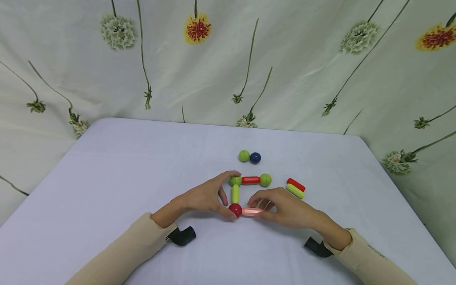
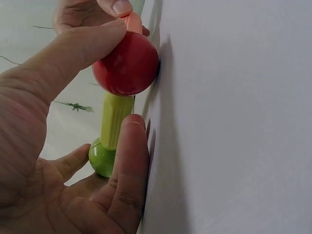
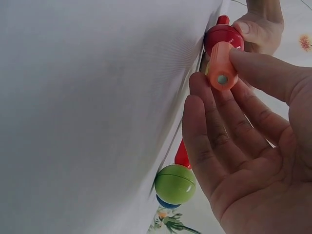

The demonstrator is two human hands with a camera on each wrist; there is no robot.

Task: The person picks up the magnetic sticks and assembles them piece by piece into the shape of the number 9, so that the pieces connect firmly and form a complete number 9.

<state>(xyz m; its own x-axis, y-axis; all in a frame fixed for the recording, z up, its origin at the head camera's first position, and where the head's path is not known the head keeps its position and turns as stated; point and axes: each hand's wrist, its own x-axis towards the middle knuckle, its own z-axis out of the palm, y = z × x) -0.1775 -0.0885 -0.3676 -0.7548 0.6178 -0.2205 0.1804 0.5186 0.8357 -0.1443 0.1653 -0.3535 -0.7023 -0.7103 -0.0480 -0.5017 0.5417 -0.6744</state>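
Note:
A figure of toy building balls and rods lies on the table: a red ball (image 1: 235, 210), a yellow-green rod (image 1: 235, 194), a green ball (image 1: 236, 181), a red rod (image 1: 251, 180) and another green ball (image 1: 265, 179). My left hand (image 1: 206, 196) spans its left side, thumb on the red ball and index finger at the nearer green ball's top. With thumb and fingers my right hand (image 1: 285, 209) pinches an orange rod (image 3: 223, 66), which has a round metallic disc in its end. The rod's other end meets the red ball.
Beyond the figure sit a loose green ball (image 1: 244, 156) and a dark blue ball (image 1: 255, 158), side by side. A loose red rod (image 1: 296, 185) and a yellow-green rod (image 1: 295, 191) lie together to the right. Flowered cloth (image 1: 303, 99) hangs behind the white table (image 1: 142, 158).

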